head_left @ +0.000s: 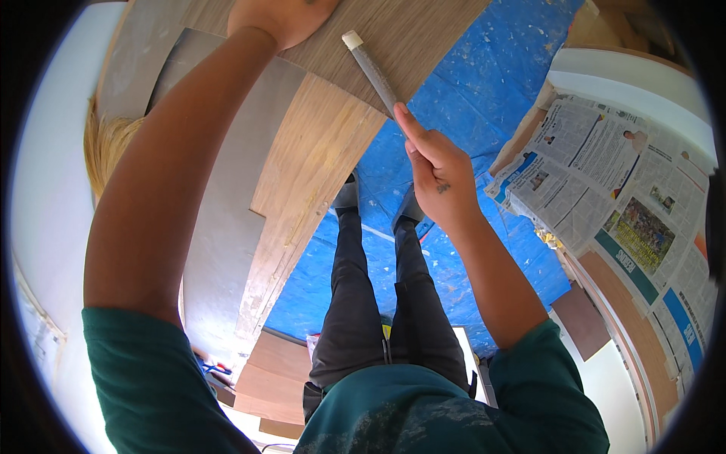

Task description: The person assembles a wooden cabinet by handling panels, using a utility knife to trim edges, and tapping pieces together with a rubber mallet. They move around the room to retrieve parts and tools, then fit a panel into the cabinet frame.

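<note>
My right hand (444,175) is closed around a slim grey, speckled rod (370,70) with a whitish end, its thumb lying along the rod. The rod points up and left over the edge of a brown wood-grain panel (427,30); whether it touches the panel I cannot tell. My left hand (281,17) is at the top edge over the same panel, its wrist close to the surface. Its fingers are cut off by the picture's edge.
A lighter wood board (321,125) and a grey sheet (227,216) lie at the left. Straw-coloured bristles (110,144) stick out beyond the sheet. Blue plastic sheeting (484,83) covers the floor around my feet. Newspaper (582,181) covers a surface at the right.
</note>
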{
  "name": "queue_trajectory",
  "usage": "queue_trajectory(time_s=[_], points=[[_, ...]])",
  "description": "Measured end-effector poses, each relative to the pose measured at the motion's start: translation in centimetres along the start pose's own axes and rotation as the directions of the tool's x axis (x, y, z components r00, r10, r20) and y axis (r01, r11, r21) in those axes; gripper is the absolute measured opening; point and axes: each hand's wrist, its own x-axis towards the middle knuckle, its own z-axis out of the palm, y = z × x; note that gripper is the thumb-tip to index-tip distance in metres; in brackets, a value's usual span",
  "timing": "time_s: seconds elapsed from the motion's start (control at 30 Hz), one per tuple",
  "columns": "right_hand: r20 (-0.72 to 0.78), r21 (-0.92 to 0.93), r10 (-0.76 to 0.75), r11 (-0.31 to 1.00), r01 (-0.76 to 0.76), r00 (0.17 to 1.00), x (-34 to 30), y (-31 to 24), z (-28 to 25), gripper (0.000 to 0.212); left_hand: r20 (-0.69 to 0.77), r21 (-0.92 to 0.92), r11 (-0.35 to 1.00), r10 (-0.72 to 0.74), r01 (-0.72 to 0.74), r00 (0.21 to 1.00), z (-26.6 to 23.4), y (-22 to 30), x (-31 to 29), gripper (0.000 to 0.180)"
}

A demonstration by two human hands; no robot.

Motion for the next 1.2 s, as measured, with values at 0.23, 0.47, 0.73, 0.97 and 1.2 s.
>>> queue_trajectory(time_s=[0.23, 0.47, 0.73, 0.97, 1.2], points=[[0.053, -0.024, 0.050, 0.999, -0.048, 0.997, -2.2, 0.6, -1.0, 0.065, -0.026, 0.002, 1.000, 0.016, -0.016, 1.000, 0.2, -0.2, 0.0, 0.060], [-0.112, 0.002, -0.005, 1.000, 0.005, 0.994, 1.2, 0.3, 0.1, 0.068, -0.027, 0.000, 1.000, 0.030, -0.030, 0.999, 0.1, -0.2, 0.1, 0.059], [-0.094, 0.070, 0.047, 0.997, -0.040, 0.994, 0.8, 0.5, 0.7, 0.065, 0.002, -0.014, 1.000, -0.003, 0.003, 1.000, -0.7, 0.6, 0.1, 0.060], [-0.015, 0.026, 0.117, 0.993, -0.117, 0.993, -3.2, -0.2, 0.3, 0.061, -0.026, 0.006, 1.000, 0.021, -0.021, 0.999, 0.0, 0.0, 0.0, 0.060], [-0.052, 0.038, 0.039, 0.999, -0.037, 0.998, -0.2, 0.1, 0.8, 0.065, -0.012, -0.007, 1.000, 0.011, -0.011, 1.000, -0.1, 0.0, -0.1, 0.059]])
